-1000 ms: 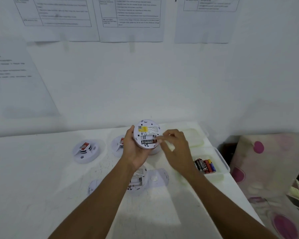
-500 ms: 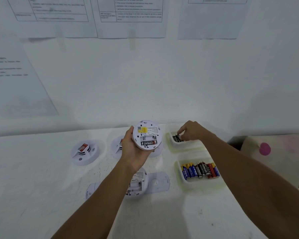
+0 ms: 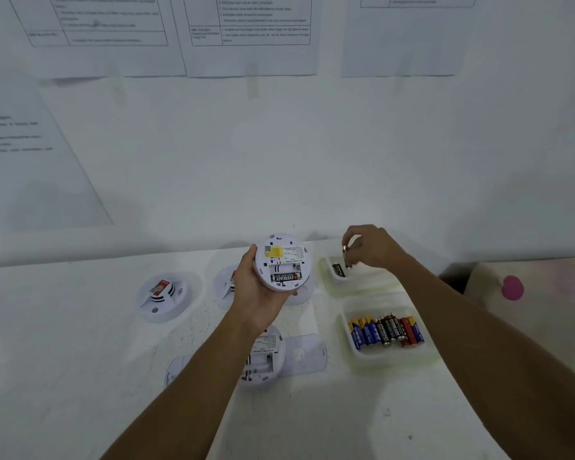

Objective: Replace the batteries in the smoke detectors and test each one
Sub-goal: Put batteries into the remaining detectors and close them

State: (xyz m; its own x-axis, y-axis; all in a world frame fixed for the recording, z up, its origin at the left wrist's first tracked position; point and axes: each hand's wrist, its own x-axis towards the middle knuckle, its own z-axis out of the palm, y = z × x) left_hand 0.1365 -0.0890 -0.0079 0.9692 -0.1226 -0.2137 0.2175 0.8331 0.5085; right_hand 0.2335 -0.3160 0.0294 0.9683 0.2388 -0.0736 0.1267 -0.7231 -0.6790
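Observation:
My left hand (image 3: pixel 256 293) holds a round white smoke detector (image 3: pixel 283 262) up with its back toward me. Its open compartment shows one black battery (image 3: pixel 286 277) in the lower slot; the upper slot is bare. My right hand (image 3: pixel 369 249) hovers over the far white tray (image 3: pixel 329 283), fingertips pinched on a small battery (image 3: pixel 347 258) held upright. Another black battery (image 3: pixel 338 270) lies in that tray. The near tray (image 3: pixel 346 346) holds several blue, black and red batteries.
A face-up smoke detector (image 3: pixel 161 295) lies at the left and another (image 3: pixel 224 283) behind my left hand. An open detector (image 3: pixel 263 360) sits under my left forearm, with a loose cover plate (image 3: pixel 304 353) beside it. A pink-spotted cloth (image 3: pixel 512 288) lies past the table's right edge.
My right hand left the detector's compartment, reached right into the far tray, and now rises slightly above it pinching a battery. My left hand has kept the detector in place.

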